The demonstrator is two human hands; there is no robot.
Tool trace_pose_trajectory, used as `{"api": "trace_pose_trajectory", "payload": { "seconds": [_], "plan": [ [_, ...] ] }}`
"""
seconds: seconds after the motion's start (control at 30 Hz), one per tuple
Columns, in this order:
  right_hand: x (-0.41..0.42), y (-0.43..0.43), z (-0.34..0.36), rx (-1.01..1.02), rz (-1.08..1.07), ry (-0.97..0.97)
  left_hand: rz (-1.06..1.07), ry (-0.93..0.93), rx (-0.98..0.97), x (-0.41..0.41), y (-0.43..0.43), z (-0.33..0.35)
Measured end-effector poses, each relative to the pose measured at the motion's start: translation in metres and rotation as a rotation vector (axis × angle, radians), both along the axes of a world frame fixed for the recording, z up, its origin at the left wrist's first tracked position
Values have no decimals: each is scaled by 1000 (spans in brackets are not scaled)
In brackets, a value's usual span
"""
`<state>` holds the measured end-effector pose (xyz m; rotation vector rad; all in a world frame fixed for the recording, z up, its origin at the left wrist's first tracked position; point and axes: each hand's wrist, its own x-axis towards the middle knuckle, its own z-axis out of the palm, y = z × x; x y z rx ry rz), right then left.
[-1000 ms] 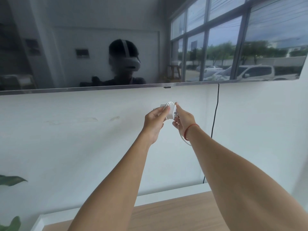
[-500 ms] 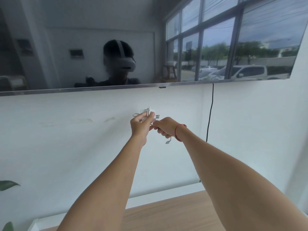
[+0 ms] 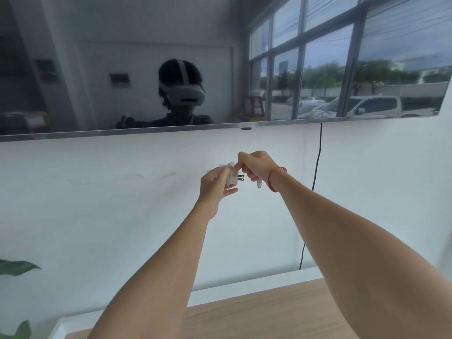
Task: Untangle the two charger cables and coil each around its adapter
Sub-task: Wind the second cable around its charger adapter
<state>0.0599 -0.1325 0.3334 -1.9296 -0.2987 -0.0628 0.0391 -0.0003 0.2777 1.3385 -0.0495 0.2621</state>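
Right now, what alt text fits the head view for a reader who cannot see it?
Against a white wall, the left hand holds a white adapter, prongs pointing right, while the right hand pinches its cable at the adapter's top. A dark reflective screen hangs above.

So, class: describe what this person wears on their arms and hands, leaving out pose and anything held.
No sleeves show; both arms are bare. The left hand has no glove, ring or watch visible. The right hand is ungloved too, with a thin red string bracelet round its wrist.
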Motion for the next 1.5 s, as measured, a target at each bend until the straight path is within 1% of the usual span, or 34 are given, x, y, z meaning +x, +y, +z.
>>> {"api": "trace_pose_trajectory", "payload": {
  "seconds": [0.2, 0.3, 0.37, 0.43, 0.57, 0.63, 0.7, 0.8, 0.9, 1.0, 1.1, 1.13, 1.2, 1.33, 1.4, 1.5],
  "plan": [
    [0, -10, 14, -149, -44, -62, -29, -26, 97, -5, -5, -2],
    [3, -14, 12, -136, -45, -117, -53, -24, 152, -5, -6, -2],
    [6, -18, 9, -108, -67, -162, -96, 3, 149, -5, -5, 0],
    [9, -24, 3, 9, -112, -163, -167, 32, 98, -7, -5, 4],
    [13, -22, -16, 354, -138, -1, -245, 12, 49, -9, -11, 20],
    [13, -11, -27, 516, -137, 67, -223, -13, 34, -9, -18, 23],
    [11, 1, -35, 636, -179, 93, -152, -3, 19, -8, -25, 21],
    [4, 16, -46, 696, -285, 115, -50, 36, -29, -7, -30, 7],
    [1, 23, -63, 750, -313, 156, -56, 92, -89, -7, -30, -9],
    [-1, 25, -82, 799, -309, 204, -81, 160, -148, -6, -30, -23],
    [-4, 27, -104, 873, -243, 269, -77, 189, -203, -9, -32, -35],
    [-6, 26, -111, 870, -236, 281, -56, 203, -206, -9, -34, -38],
    [-8, 25, -125, 784, -257, 278, 9, 244, -206, -11, -37, -48],
    [-10, 23, -156, 503, -289, 274, 140, 329, -225, -14, -46, -74],
    [-11, 18, -175, 394, -305, 311, 181, 383, -208, -20, -54, -88],
    [-19, 7, -212, 229, -321, 421, 221, 509, -132, -33, -65, -118]
  ]
}}
